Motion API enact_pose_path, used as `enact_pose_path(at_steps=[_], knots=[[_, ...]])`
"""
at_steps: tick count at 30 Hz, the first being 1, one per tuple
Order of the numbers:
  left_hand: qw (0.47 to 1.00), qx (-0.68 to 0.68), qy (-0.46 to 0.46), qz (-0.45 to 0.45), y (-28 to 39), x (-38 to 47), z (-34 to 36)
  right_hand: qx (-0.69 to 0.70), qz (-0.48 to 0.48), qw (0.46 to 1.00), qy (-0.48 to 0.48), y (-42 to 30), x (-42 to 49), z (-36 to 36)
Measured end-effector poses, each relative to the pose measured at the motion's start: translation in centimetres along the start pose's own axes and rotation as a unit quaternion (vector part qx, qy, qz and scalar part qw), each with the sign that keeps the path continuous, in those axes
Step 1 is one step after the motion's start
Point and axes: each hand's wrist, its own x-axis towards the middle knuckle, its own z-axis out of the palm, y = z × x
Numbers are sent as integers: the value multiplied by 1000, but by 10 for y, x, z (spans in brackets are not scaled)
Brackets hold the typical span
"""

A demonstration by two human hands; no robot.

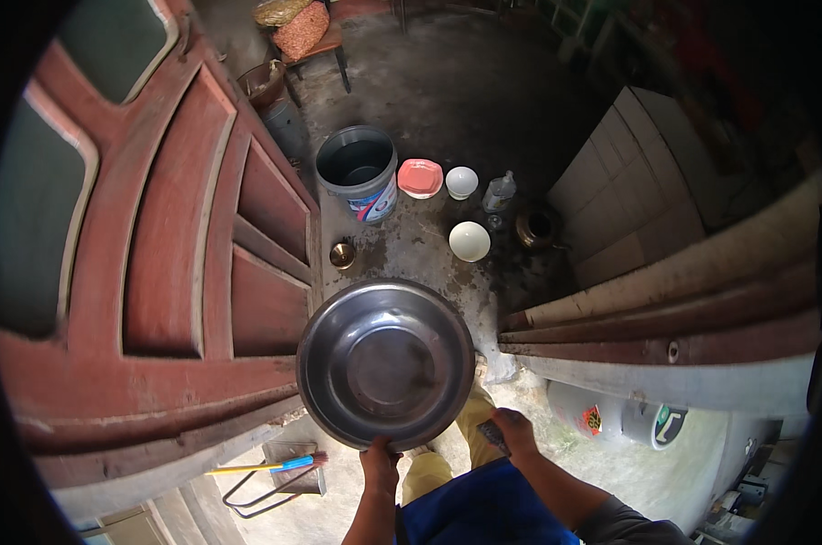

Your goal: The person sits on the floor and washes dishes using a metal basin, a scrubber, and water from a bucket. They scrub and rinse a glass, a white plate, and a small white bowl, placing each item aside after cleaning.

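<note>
A wide metal basin (389,368) tilts towards me, its inside bare except for a few dark smudges. My left hand (379,466) grips its near rim, thumb over the edge. To the right of the basin, apart from it, my right hand (518,436) is closed around a grey scouring pad (494,436). Beyond the basin, a small brass-coloured lid (342,255) lies on the concrete floor (411,252). A white bowl (469,242) sits to the right of that lid.
Farther off stand a dark plastic bucket (373,204), a pink dish (420,177), a smaller white bowl (462,182), a clear bottle (499,193) and a metal pot (537,228). Red wooden doors (172,225) flank the left; a broom (274,466) and dustpan (308,485) lie at lower left.
</note>
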Motion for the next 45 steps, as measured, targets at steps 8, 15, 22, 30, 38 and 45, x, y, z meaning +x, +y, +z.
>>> enact_pose_path(at_steps=[8,15,22,30,38,45], knots=[[997,-50,3,-50,49,40,87,73,-80,992,58,-85,134,5],[994,-76,-39,-63,147,48,166,117,-76,987,78,-148,173,27],[993,-25,-88,-69,245,103,232,143,-48,983,101,-189,217,70],[978,126,-142,-89,288,188,321,126,-87,976,157,-177,330,70],[950,174,-87,-243,241,293,363,-26,71,972,223,-124,500,107],[935,164,-114,-291,201,403,384,-235,48,929,282,-35,687,81]])
